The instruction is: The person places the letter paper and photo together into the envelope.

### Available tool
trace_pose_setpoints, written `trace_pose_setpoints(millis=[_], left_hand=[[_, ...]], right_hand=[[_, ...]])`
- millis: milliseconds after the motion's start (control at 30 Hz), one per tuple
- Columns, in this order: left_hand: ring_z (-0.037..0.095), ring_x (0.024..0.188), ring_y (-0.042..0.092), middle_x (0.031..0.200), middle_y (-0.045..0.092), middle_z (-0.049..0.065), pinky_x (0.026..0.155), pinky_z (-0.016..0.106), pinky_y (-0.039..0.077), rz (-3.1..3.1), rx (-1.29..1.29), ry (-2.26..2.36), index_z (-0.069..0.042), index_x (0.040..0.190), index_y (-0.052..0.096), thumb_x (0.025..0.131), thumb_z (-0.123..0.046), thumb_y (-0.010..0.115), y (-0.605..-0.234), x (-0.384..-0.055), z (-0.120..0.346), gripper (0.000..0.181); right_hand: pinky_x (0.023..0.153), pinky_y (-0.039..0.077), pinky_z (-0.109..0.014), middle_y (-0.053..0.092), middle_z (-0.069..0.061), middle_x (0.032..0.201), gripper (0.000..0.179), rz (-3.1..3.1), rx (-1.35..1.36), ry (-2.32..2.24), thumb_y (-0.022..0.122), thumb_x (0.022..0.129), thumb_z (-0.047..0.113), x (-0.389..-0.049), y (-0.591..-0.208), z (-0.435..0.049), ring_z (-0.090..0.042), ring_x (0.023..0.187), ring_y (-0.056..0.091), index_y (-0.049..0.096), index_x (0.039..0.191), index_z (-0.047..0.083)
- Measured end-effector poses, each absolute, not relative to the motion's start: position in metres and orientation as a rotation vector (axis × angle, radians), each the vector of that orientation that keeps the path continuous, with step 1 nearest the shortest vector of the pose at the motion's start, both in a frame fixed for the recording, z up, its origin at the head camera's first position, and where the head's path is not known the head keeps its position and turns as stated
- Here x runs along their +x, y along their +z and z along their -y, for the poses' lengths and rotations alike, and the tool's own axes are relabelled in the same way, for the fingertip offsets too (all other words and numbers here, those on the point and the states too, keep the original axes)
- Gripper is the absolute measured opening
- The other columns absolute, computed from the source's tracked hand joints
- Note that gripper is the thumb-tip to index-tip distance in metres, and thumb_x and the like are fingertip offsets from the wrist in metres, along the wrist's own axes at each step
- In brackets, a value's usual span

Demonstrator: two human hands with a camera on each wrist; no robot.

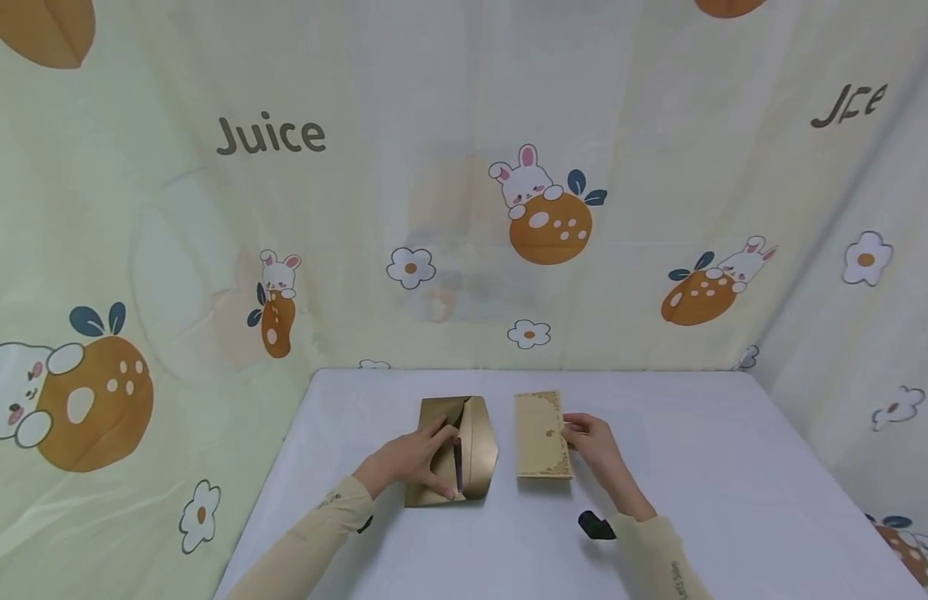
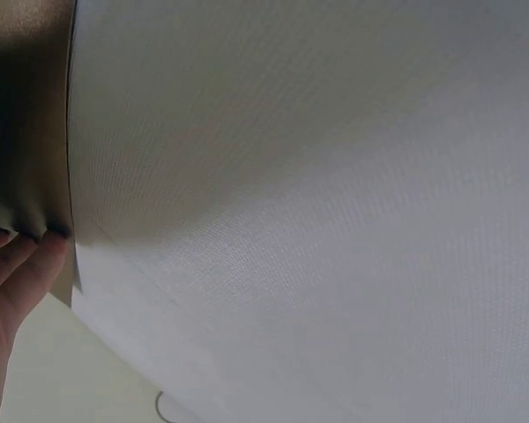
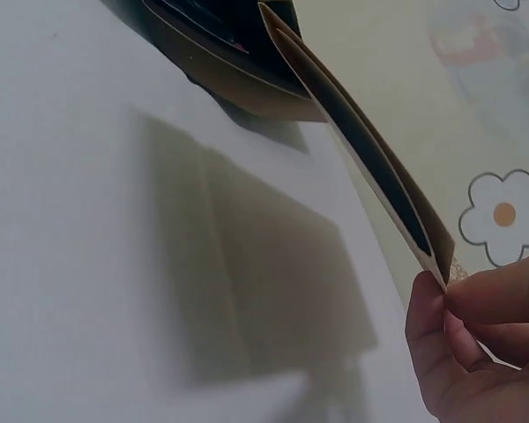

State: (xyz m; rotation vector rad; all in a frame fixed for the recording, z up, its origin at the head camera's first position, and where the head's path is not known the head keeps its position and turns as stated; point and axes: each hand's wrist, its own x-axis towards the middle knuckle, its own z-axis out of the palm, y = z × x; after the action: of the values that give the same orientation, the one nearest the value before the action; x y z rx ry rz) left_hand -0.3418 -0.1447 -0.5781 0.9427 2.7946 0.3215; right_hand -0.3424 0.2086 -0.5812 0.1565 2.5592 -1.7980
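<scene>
A gold envelope (image 1: 479, 454) lies on the table, its pointed flap folded out to the right and its mouth gaping. My left hand (image 1: 414, 460) rests on the envelope with thumb and fingers spread beside the mouth. The left wrist view shows fingertips (image 2: 53, 242) pressing on the gold surface. To the right of the envelope, a cream folded card (image 1: 539, 442) with ornate gold corners stands raised over the table. My right hand (image 1: 594, 442) pinches its right edge between thumb and fingers. Seen edge-on in the right wrist view, the card's folded layers (image 3: 370, 150) part slightly.
A white cloth covers the table (image 1: 704, 467), and the card casts a shadow (image 3: 264, 256) on it. A patterned curtain (image 1: 358, 208) with rabbits, oranges and flowers hangs behind and along both sides. A black wrist strap piece (image 1: 596, 525) shows by the right sleeve.
</scene>
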Motion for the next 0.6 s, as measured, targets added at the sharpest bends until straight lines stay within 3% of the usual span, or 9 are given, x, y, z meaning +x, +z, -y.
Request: trace_pose_setpoints(millis=[233,600], left_hand=[[0.037,0.125,0.059,0.165,0.021,0.023,0.086,0.044,0.056,-2.794,0.925,0.308,-0.029,0.146,0.032,0.069,-0.081,0.07,-0.579,-0.343,0.144,0.1],[0.038,0.127,0.058,0.164,0.021,0.023,0.089,0.045,0.055,-2.796,0.91,0.31,-0.027,0.148,0.033,0.069,-0.078,0.073,-0.577,-0.341,0.142,0.102]], right_hand=[[0.079,0.058,-0.033,0.068,-0.02,0.104,0.031,-2.519,0.134,-1.83,0.061,0.095,-0.001,-0.346,-0.584,-0.184,-0.014,0.084,0.063,0.061,0.125,-0.01],[0.076,0.058,-0.032,0.068,-0.018,0.101,0.028,-2.512,0.089,-1.839,0.061,0.094,-0.004,-0.349,-0.593,-0.15,-0.014,0.082,0.063,0.064,0.121,-0.009]])
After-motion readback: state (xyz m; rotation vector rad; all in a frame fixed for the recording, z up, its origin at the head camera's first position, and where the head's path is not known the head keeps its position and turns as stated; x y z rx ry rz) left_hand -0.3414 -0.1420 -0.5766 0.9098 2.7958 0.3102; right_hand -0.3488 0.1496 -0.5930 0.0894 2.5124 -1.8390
